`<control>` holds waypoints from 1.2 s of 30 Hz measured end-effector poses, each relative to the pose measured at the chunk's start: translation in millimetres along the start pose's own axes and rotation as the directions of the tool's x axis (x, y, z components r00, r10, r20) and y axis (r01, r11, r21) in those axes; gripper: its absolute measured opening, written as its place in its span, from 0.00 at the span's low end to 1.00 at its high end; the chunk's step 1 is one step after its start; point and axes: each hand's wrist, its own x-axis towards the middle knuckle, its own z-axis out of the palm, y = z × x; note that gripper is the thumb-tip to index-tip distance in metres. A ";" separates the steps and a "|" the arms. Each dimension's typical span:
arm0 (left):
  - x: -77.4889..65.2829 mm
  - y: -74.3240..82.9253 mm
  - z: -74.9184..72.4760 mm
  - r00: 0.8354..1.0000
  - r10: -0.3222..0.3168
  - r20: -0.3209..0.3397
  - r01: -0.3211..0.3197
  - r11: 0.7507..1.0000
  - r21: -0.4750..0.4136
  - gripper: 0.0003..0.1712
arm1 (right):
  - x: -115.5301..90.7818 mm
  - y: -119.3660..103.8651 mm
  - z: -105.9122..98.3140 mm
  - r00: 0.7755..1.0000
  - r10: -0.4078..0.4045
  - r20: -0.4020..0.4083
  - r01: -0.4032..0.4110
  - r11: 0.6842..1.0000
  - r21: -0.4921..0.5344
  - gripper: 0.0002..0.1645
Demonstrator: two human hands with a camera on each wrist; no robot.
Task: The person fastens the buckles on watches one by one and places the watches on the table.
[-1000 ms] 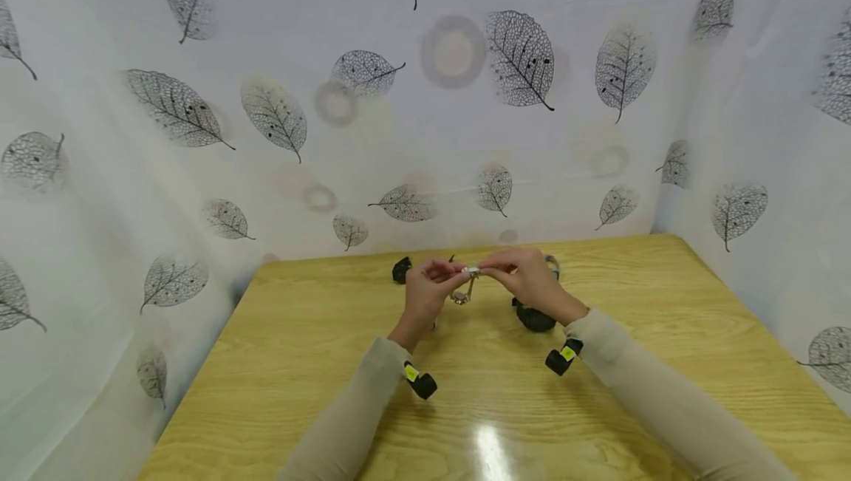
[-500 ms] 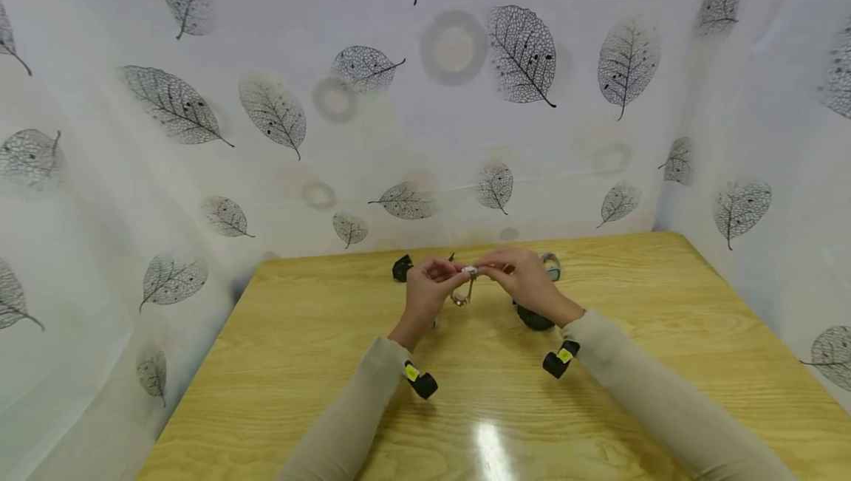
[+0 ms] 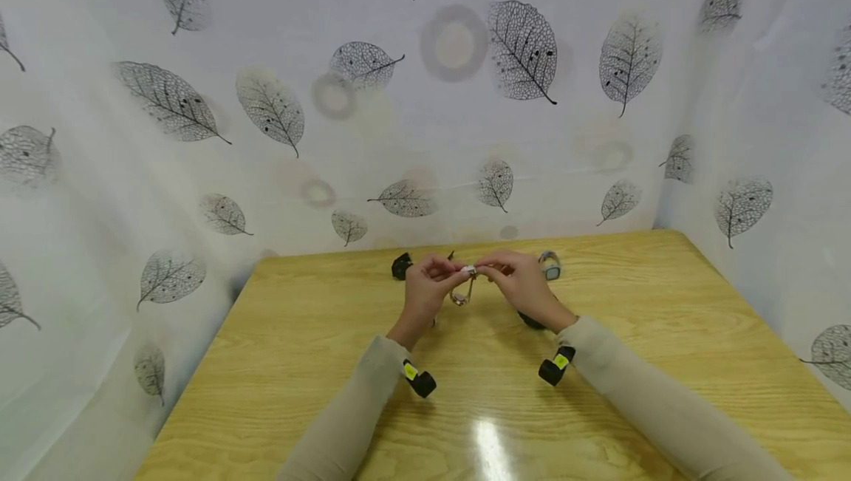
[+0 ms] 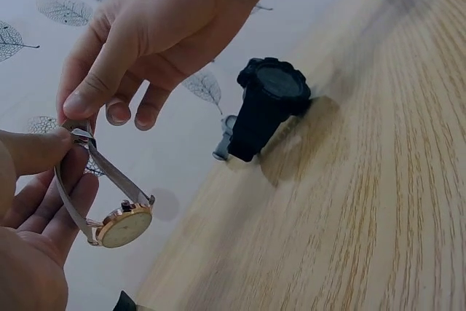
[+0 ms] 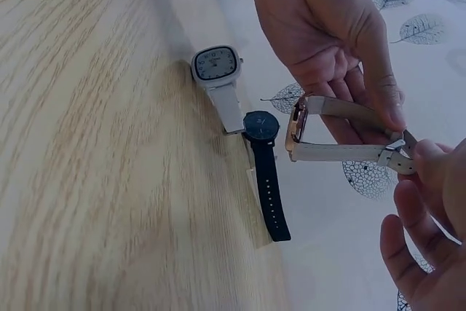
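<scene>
A wristwatch with a rose-gold case [image 4: 125, 228] and a pale strap [image 5: 331, 152] hangs above the table, its strap looped into a ring by the buckle [image 5: 393, 152]. My left hand [image 3: 423, 296] pinches the strap at the buckle between thumb and fingers. From the other side, my right hand [image 3: 525, 290] pinches the strap end beside the buckle, the two thumbs almost meeting. In the left wrist view the watch face tilts downward below both hands. Fingertips hide part of the buckle.
On the wooden table [image 3: 299, 363] lie a chunky black watch [image 4: 273, 89], a white square-faced watch [image 5: 216, 65] and a round black watch [image 5: 261, 129] with a perforated strap. A leaf-patterned curtain [image 3: 279, 171] stands behind the table's far edge.
My right hand and wrist have shifted slightly left, uncovering more of the square watch and covering more of the black one below. Both hands keep hold of the strap near the buckle.
</scene>
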 end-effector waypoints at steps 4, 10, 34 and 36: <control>0.4 1.1 1.4 1.000 0.015 0.021 -0.015 1.000 0.017 0.11 | 1.9 -1.2 3.0 1.000 -0.025 0.009 0.025 1.000 -0.014 0.07; 0.7 1.4 2.1 1.000 0.021 0.022 -0.021 1.000 0.017 0.12 | -0.1 -0.9 6.4 1.000 0.013 -0.005 -0.013 1.000 0.000 0.08; -1.1 7.0 2.8 0.996 -0.077 -0.033 0.076 0.996 -0.054 0.10 | -10.6 -0.5 14.7 0.999 0.048 0.022 -0.048 0.998 0.034 0.14; -1.3 7.5 3.4 0.995 -0.084 -0.046 0.081 0.995 -0.051 0.10 | -10.6 -0.4 15.0 0.998 0.057 0.019 -0.058 0.998 0.023 0.14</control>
